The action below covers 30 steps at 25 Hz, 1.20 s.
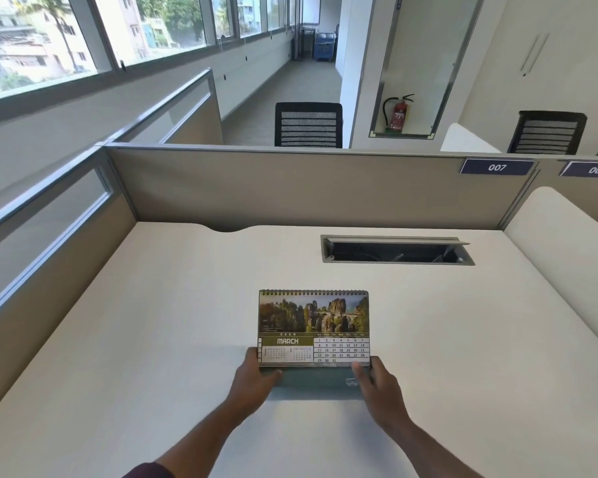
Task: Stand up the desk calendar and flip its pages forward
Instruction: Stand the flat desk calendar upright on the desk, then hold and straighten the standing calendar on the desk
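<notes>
A spiral-bound desk calendar [313, 327] rests on the white desk [152, 322], its face raised toward me and showing the MARCH page under a rocky landscape photo. Its dark green base flap [313, 382] lies flat on the desk in front of the page. My left hand [254, 381] grips the lower left corner of the calendar, thumb on the base flap. My right hand [377, 382] holds the lower right corner, fingers on the page's bottom edge.
An open cable tray slot [396, 250] is cut into the desk behind the calendar. Beige partition walls [290, 188] close the desk at the back and left, and a rounded white divider [560, 236] borders it on the right. Office chairs stand beyond the partition.
</notes>
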Tool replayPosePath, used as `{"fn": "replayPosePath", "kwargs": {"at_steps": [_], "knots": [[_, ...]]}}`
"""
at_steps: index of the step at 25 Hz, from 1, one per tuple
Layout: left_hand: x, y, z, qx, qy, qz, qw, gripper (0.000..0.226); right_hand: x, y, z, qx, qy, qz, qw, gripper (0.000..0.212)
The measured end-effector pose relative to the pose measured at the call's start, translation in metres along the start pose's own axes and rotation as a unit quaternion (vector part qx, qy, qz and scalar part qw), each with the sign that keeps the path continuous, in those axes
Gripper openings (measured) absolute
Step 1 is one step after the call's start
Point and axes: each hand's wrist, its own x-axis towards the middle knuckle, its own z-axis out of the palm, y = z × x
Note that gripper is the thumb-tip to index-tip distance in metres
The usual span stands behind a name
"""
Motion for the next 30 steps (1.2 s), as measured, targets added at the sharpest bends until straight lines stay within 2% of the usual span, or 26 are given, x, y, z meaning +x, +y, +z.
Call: {"fn": "replayPosePath", "kwargs": {"at_steps": [6, 10, 15, 18, 21, 23, 25, 30], "knots": [[-0.003, -0.019, -0.002, 0.068, -0.028, 0.040, 0.997, 0.045, -0.006, 0.015, 0.004, -0.099, -0.007, -0.022, 0.995, 0.028], [-0.004, -0.029, -0.006, 0.095, -0.029, 0.060, 0.993, 0.047, -0.010, 0.022, 0.004, -0.103, -0.032, -0.036, 0.993, 0.032], [0.002, -0.038, -0.012, 0.162, -0.004, 0.037, 0.986, 0.040, -0.006, 0.027, 0.000, -0.149, -0.056, -0.076, 0.984, 0.034], [0.008, -0.036, -0.014, 0.171, -0.014, 0.041, 0.984, 0.041, 0.000, 0.025, 0.000, -0.179, -0.061, -0.070, 0.979, 0.041], [0.013, -0.030, -0.016, 0.135, -0.048, 0.048, 0.989, 0.046, 0.003, 0.016, 0.000, -0.131, -0.051, -0.043, 0.989, 0.041], [0.016, -0.029, -0.020, 0.123, -0.039, 0.054, 0.990, 0.045, 0.007, 0.009, -0.001, -0.071, -0.015, -0.023, 0.997, 0.038], [0.016, -0.030, -0.024, 0.127, -0.032, 0.064, 0.989, 0.044, 0.008, 0.003, -0.001, -0.034, -0.006, 0.000, 0.999, 0.043], [0.014, -0.035, -0.024, 0.137, -0.064, 0.055, 0.987, 0.050, 0.007, 0.001, -0.002, -0.077, -0.046, 0.016, 0.996, 0.050]]}}
